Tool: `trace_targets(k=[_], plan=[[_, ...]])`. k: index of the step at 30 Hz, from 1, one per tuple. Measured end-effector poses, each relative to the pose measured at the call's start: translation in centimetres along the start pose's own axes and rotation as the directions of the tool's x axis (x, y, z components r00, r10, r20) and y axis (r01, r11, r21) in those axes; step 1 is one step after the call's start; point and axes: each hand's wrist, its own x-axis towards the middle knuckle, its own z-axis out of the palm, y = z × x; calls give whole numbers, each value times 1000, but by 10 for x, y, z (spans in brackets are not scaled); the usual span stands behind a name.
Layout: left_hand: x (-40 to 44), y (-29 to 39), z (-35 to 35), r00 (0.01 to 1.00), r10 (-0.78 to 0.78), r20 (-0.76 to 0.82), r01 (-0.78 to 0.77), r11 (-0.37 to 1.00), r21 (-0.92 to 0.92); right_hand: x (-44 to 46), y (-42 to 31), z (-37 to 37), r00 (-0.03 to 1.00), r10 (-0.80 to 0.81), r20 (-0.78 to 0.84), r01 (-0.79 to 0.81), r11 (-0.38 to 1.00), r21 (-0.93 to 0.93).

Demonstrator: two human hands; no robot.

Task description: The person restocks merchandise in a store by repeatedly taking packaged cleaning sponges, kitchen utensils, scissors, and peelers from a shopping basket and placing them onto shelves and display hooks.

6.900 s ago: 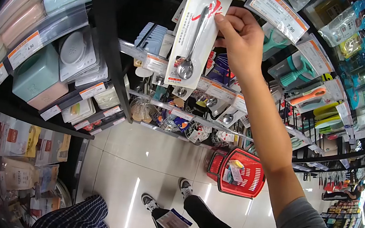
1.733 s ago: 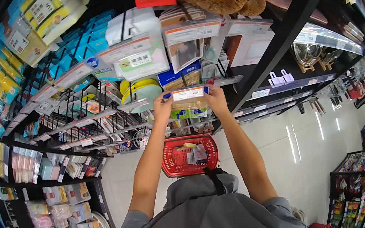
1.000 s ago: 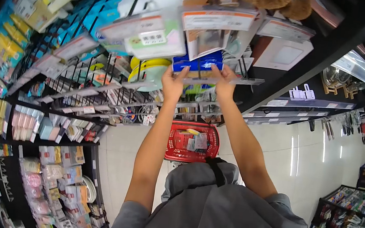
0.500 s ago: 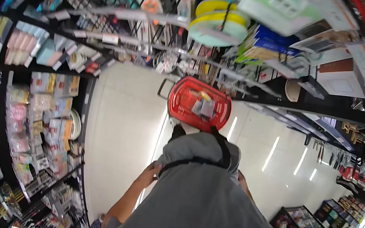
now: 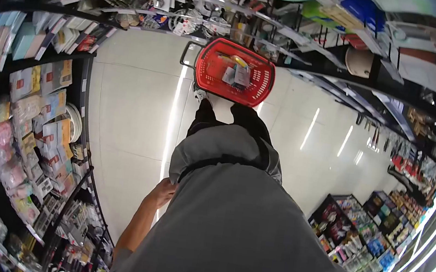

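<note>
My left hand (image 5: 163, 192) hangs beside my grey shirt (image 5: 227, 231), partly against its edge. Its fingers are mostly hidden, so their grip does not show. My right hand is out of sight behind my body. Beyond my feet, a red shopping basket (image 5: 262, 82) stands on the floor, its dark handle (image 5: 186, 53) sticking out to the left. In the basket lie a few small packaged items (image 5: 237, 76), one of them with a yellow part. Neither hand that I can see touches the basket.
Shelves of packaged goods (image 5: 26, 127) line the left. A hanging display (image 5: 325, 34) runs across the front, close behind the basket. To the right stand low racks of small goods (image 5: 354, 231). Pale floor tiles (image 5: 135, 97) lie between them, reflecting ceiling lights.
My view has tilted and shifted, so the basket and front shelves sit higher in it. My right hand, partly visible before at my right side, is now hidden. More of my legs shows.
</note>
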Motion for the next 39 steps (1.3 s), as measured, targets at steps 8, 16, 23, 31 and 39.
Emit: trace_targets(k=[8,16,23,31,39], plan=[[-40,36,11,999,-44,1,44,988,146,-42,40,14,993,114,-16,-113,993,38],[-19,-8,-12,1000,2,21,-3,996,86,-67,101,-9,955,293,41,-295,953,66],[21,5,53,917,220,-333,-155,965,211,-19,34,-43,914,265,308,-296,954,57],[78,-22,64,860,279,-427,141,674,725,105,36,-5,825,440,355,-241,842,-482],[99,-51,53,974,-94,-205,225,303,926,94,102,26,710,266,651,422,579,-697]])
